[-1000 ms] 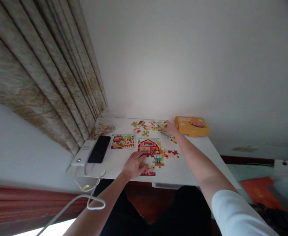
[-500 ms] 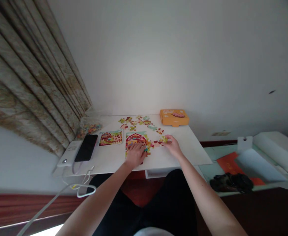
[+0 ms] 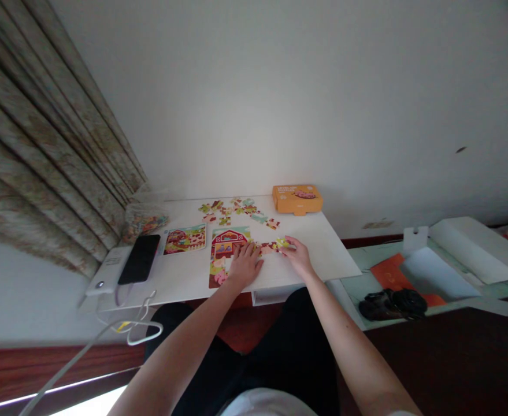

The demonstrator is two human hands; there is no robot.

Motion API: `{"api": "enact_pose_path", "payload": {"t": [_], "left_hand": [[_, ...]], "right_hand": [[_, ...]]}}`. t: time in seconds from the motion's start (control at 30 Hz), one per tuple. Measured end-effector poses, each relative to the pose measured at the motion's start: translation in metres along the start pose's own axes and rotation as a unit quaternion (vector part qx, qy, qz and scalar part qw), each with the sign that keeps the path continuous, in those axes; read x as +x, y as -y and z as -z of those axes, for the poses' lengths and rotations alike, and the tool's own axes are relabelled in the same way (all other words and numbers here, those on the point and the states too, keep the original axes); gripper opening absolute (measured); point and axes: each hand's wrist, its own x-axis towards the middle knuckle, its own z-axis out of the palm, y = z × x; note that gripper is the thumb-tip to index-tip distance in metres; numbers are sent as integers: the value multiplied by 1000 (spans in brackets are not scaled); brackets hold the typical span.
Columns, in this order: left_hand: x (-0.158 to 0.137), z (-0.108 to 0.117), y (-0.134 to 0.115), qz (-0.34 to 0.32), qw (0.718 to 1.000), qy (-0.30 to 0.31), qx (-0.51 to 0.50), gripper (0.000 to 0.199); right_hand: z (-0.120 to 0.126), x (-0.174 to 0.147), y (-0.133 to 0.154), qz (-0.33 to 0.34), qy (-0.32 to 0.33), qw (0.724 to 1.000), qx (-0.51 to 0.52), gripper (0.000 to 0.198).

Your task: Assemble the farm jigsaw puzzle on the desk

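The left hand (image 3: 245,266) lay spread on the puzzle (image 3: 224,248), seemingly steadying it, while the right hand (image 3: 297,255) pinched a piece (image 3: 281,243) alongside.

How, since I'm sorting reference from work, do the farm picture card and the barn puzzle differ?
The farm picture card shows a complete scene; the barn puzzle is unfinished, with loose puzzle pieces beyond it. The card's barn is printed smaller than the puzzle's. The card lies untouched, while the left hand partly covers the puzzle. Both lie on the white table.
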Motion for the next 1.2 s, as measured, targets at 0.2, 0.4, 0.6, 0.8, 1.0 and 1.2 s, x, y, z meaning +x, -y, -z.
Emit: {"api": "enact_pose_path", "payload": {"t": [0.2,0.4,0.6,0.8,1.0,1.2], "left_hand": [[-6,6,-5,-1,1000,-12,5,45],[-8,8,-7,2,999,-34,-11,40],[-8,6,-7,0,999,-42,-13,39],[-8,4,-6,0,999,-52,-11,39],[-8,5,-7,4,999,-37,-29,41],[-7,4,-7,5,999,-41,-26,42]], "right_hand": [[-16,25,10,2,23,1000,10,66],[-39,61,21,-8,92,993,-74,39],[-58,76,23,19,144,974,-173,23],[-60,80,23,43,159,947,-277,21],[-61,80,28,71,182,921,-336,19],[-63,74,28,109,164,911,-362,19]]}}
